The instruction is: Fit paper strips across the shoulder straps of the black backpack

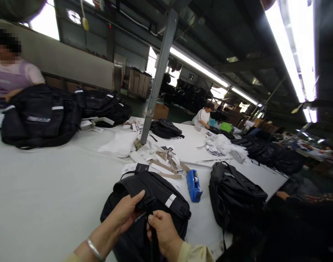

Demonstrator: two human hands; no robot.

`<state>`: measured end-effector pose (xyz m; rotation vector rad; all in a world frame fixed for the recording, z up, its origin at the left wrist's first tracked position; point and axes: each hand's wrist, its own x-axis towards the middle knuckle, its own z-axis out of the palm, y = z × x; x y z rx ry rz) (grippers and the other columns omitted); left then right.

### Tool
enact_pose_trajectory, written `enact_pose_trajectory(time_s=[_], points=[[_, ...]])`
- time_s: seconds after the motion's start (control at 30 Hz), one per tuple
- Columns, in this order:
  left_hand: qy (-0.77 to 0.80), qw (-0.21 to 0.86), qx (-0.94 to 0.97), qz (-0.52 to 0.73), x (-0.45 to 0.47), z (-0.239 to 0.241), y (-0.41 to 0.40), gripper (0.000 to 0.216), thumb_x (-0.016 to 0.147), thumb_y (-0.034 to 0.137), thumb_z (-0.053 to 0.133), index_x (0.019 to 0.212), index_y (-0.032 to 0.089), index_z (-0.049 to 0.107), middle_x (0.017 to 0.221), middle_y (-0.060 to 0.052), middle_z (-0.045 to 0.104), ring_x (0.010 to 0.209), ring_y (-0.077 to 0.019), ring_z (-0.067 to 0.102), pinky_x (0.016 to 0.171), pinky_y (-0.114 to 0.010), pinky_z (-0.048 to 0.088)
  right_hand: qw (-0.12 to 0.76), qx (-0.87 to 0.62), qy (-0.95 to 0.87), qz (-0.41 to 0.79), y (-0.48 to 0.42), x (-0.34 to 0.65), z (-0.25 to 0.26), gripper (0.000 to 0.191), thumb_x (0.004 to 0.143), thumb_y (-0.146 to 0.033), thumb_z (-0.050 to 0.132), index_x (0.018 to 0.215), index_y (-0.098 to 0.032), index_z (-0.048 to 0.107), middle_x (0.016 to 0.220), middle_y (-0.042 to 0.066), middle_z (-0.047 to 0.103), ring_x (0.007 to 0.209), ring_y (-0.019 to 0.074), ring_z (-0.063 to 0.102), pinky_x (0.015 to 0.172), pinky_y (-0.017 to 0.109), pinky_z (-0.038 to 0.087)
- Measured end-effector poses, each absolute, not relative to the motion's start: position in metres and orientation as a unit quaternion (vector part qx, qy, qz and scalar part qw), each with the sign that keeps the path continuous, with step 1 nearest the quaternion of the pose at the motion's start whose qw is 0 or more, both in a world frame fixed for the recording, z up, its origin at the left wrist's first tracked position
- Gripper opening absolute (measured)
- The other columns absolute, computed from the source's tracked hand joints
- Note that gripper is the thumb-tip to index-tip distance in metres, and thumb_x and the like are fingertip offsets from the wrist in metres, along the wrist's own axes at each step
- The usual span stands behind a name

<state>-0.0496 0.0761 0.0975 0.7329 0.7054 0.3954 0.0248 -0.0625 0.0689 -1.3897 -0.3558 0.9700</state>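
Observation:
A black backpack [158,193] with a small white reflective tab lies on the white table [46,196] right in front of me. My left hand [125,213], a bangle on its wrist, grips the bag's upper edge with the thumb stretched toward a buckle. My right hand [162,231] is closed on a black strap [155,243] that hangs down from that buckle. Both hands touch the same bag, close together.
A blue tape dispenser [194,185] and tan paper strips [169,163] lie just beyond the bag. Another black backpack [234,196] sits to the right. A metal pole [158,76] rises from the table's middle. A person [10,72] at far left handles black bags [40,116]; another person [203,116] works farther back.

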Motion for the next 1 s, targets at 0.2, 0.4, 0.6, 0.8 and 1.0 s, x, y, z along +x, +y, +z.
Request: enact_pose_trajectory(time_s=[0.2, 0.4, 0.6, 0.8, 1.0], points=[[0.306, 0.852, 0.377, 0.194, -0.05, 0.076, 0.077, 0.032, 0.066, 0.037, 0.088, 0.074, 0.016, 0.065, 0.069, -0.005, 0.069, 0.063, -0.0201, 0.065, 0.058, -0.028, 0.057, 0.634, -0.663, -0.223, 0.331, -0.048, 0.029, 0.093, 0.023, 0.073, -0.033, 0.064, 0.061, -0.015, 0.058, 0.053, -0.001, 0.056, 0.044, 0.0084, 0.047, 0.047, 0.022, 0.035], [0.339, 0.832, 0.395, 0.191, -0.055, 0.093, 0.098, 0.012, 0.078, 0.021, 0.075, 0.084, 0.014, 0.067, 0.079, -0.011, 0.073, 0.07, -0.0238, 0.069, 0.064, -0.033, 0.06, 0.626, -0.637, -0.239, 0.382, -0.049, 0.036, 0.087, 0.025, 0.074, -0.04, 0.067, 0.074, -0.015, 0.063, 0.061, 0.0, 0.063, 0.048, 0.0117, 0.055, 0.051, 0.025, 0.042], [0.36, 0.82, 0.391, 0.212, -0.052, 0.106, 0.093, 0.012, 0.077, 0.019, 0.076, 0.078, 0.014, 0.066, 0.071, -0.008, 0.071, 0.061, -0.0224, 0.068, 0.057, -0.032, 0.059, 0.64, -0.634, -0.223, 0.372, -0.031, 0.038, 0.093, 0.024, 0.074, -0.039, 0.068, 0.068, -0.016, 0.061, 0.055, -0.001, 0.06, 0.047, 0.0116, 0.053, 0.049, 0.024, 0.041], [0.398, 0.818, 0.354, 0.217, -0.05, 0.135, 0.109, 0.002, 0.085, 0.011, 0.065, 0.084, 0.011, 0.066, 0.074, -0.011, 0.072, 0.066, -0.0239, 0.071, 0.056, -0.031, 0.061, 0.639, -0.563, -0.247, 0.461, -0.033, 0.054, 0.088, 0.035, 0.067, -0.041, 0.077, 0.087, -0.015, 0.065, 0.068, 0.001, 0.067, 0.054, 0.0138, 0.059, 0.059, 0.029, 0.048], [0.428, 0.791, 0.332, 0.285, -0.042, 0.171, 0.134, 0.013, 0.089, 0.013, 0.061, 0.1, 0.009, 0.066, 0.076, -0.01, 0.072, 0.062, -0.0207, 0.069, 0.054, -0.03, 0.061, 0.579, -0.573, -0.294, 0.501, -0.049, 0.063, 0.069, 0.036, 0.06, -0.04, 0.083, 0.079, -0.014, 0.067, 0.062, -0.002, 0.062, 0.059, 0.0109, 0.054, 0.062, 0.027, 0.044]])
